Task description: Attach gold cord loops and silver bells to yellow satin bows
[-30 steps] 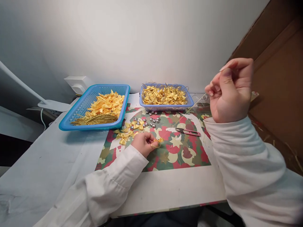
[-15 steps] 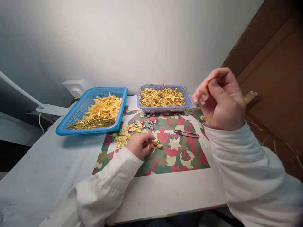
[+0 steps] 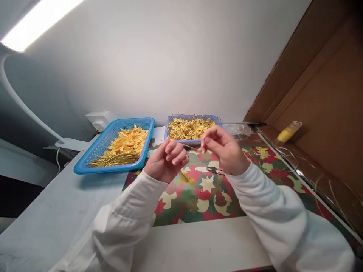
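Observation:
Both my hands are raised over the patterned mat (image 3: 195, 204), fingers closed in a pinch. A thin gold cord (image 3: 188, 146) runs between them. My left hand (image 3: 167, 160) holds its left end, and my right hand (image 3: 222, 149) grips the other. Below my left fingers hangs a small yellow ribbon bow (image 3: 185, 178), blurred by motion. A pair of thread snips (image 3: 214, 170) lies on the mat, partly covered by my right hand and sleeve. My left hand hides most of the silver bells.
At the left stands a blue basket (image 3: 77, 166) of yellow bows and gold cords. Behind my hands is a smaller basket (image 3: 166, 134) of corded bows. A yellow-filled bottle (image 3: 289, 131) lies by the cardboard (image 3: 320, 90) at right. A lamp (image 3: 42, 22) shines upper left.
My right hand has come down and left, towards my left hand. My left hand has risen off the mat, with the bow below it. The view has tilted up, showing the lit lamp.

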`<state>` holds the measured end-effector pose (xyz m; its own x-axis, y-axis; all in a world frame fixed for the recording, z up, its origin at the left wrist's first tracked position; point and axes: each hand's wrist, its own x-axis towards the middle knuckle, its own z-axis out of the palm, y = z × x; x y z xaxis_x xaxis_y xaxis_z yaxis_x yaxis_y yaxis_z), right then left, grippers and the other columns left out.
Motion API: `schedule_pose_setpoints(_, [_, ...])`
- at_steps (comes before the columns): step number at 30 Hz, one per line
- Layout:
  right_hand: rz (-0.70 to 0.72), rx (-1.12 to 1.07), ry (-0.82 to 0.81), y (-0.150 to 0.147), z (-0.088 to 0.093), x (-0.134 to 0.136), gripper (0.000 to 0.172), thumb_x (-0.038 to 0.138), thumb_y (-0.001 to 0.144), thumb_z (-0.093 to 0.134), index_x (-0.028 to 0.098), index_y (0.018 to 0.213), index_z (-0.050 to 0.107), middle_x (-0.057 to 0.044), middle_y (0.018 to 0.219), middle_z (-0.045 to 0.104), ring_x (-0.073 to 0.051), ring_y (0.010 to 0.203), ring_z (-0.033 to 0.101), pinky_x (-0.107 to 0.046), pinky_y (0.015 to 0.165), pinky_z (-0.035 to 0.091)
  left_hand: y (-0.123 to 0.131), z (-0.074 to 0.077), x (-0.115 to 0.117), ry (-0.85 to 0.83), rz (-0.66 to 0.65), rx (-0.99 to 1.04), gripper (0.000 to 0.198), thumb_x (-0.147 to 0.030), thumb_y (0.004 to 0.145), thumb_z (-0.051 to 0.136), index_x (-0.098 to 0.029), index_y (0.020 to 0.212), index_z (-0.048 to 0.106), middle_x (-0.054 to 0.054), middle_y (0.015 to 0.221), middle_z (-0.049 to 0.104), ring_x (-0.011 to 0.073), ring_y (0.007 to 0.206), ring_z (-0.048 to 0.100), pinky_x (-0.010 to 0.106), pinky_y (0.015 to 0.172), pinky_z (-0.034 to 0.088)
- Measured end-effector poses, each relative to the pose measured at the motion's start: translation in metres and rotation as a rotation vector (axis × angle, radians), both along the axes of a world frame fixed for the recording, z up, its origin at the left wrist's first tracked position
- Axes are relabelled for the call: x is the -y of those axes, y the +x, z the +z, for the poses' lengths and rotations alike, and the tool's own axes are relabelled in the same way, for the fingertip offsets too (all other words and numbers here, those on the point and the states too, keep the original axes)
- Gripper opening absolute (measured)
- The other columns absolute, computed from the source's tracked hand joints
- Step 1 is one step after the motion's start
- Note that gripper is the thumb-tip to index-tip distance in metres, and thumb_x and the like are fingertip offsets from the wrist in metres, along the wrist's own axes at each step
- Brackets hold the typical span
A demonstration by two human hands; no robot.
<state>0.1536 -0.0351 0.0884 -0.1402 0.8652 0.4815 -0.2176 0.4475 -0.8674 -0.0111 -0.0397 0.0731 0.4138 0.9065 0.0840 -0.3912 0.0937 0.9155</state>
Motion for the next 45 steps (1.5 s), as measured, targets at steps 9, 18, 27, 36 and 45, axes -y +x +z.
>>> schedule_pose_setpoints(9, [0.228,0.135,-0.14,-0.008,-0.015,0.018,0.011,0.029,0.081,0.064,0.018,0.082,0.061,-0.001,0.071,0.066,-0.014,0.068,0.066,-0.03,0.066,0.056,-0.002,-0.033,0.007,0.021,0.027,-0.186,0.027,-0.04,0.068,0.073,-0.016,0.08,0.069,0.005,0.076,0.071,0.0197,0.078,0.066,0.034,0.078,0.052])
schedule_pose_setpoints(18, [-0.248,0.354,-0.076,-0.002,-0.05,-0.015,0.008,0.024,0.074,0.066,0.019,0.08,0.069,-0.007,0.097,0.069,-0.021,0.092,0.063,-0.037,0.081,0.05,-0.001,-0.047,0.005,-0.285,0.063,0.045,0.037,-0.044,0.062,0.076,-0.015,0.051,0.056,0.007,0.08,0.075,0.018,0.078,0.068,0.027,0.075,0.052])
schedule_pose_setpoints(27, [-0.357,0.559,0.237,-0.029,-0.066,0.01,0.024,0.011,0.082,0.057,0.022,0.096,0.073,-0.006,0.098,0.068,-0.021,0.096,0.056,-0.037,0.087,0.046,-0.004,-0.061,-0.001,-0.22,0.236,0.014,0.032,-0.041,0.055,0.078,-0.014,0.048,0.06,-0.002,0.056,0.06,0.0103,0.06,0.057,0.022,0.064,0.05])
schedule_pose_setpoints(36, [-0.263,0.667,0.266,-0.028,-0.079,0.005,0.032,0.01,0.079,0.059,0.026,0.105,0.07,-0.005,0.108,0.066,-0.022,0.099,0.054,-0.04,0.087,0.044,-0.008,-0.071,-0.001,-0.069,0.124,-0.151,0.025,-0.032,0.064,0.069,-0.014,0.047,0.066,0.004,0.053,0.063,0.0163,0.057,0.058,0.029,0.062,0.047])
schedule_pose_setpoints(45, [-0.034,0.791,0.511,0.007,-0.05,-0.009,0.005,0.023,0.079,0.07,0.025,0.079,0.074,-0.004,0.092,0.07,-0.021,0.091,0.052,-0.038,0.081,0.04,-0.012,-0.064,0.001,0.031,0.099,-0.262,0.023,-0.026,0.066,0.06,-0.017,0.047,0.07,0.008,0.082,0.074,0.0246,0.084,0.065,0.034,0.077,0.049])
